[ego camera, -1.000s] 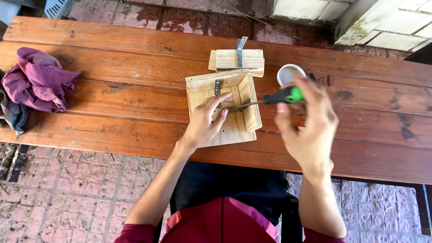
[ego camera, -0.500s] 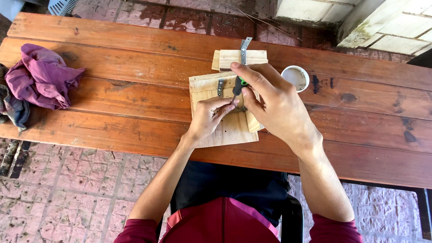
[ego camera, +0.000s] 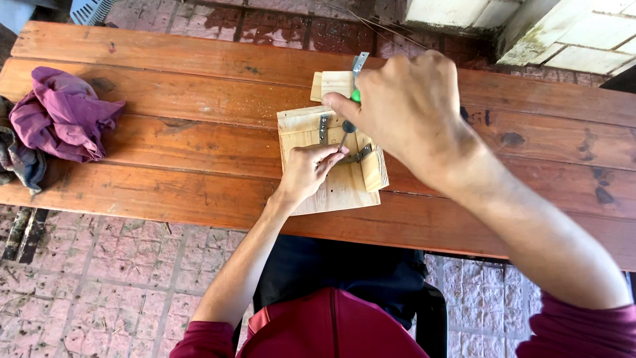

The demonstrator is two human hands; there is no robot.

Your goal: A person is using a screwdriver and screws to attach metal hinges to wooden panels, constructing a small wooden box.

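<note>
A small pale wooden board assembly (ego camera: 301, 132) with metal brackets lies on the red-brown plank table (ego camera: 165, 139). My left hand (ego camera: 308, 169) rests on it, fingertips pinching at a metal hinge (ego camera: 361, 154) beside an upright wooden piece (ego camera: 373, 169). My right hand (ego camera: 404, 109) is closed around a green-handled screwdriver (ego camera: 350, 122), held nearly upright, its tip down at the hinge by my left fingers. A second wooden block (ego camera: 333, 83) with a metal bracket (ego camera: 360, 64) lies just behind, partly hidden by my right hand.
A crumpled purple cloth (ego camera: 63, 113) lies at the table's left end, over a dark cloth (ego camera: 16, 162). Brick paving (ego camera: 99, 285) shows below the near edge. White tiled blocks (ego camera: 570, 33) stand beyond the far right edge.
My right hand has swung the screwdriver from sideways to nearly upright over the hinge, covering the white cup at right. My left hand has stayed on the board.
</note>
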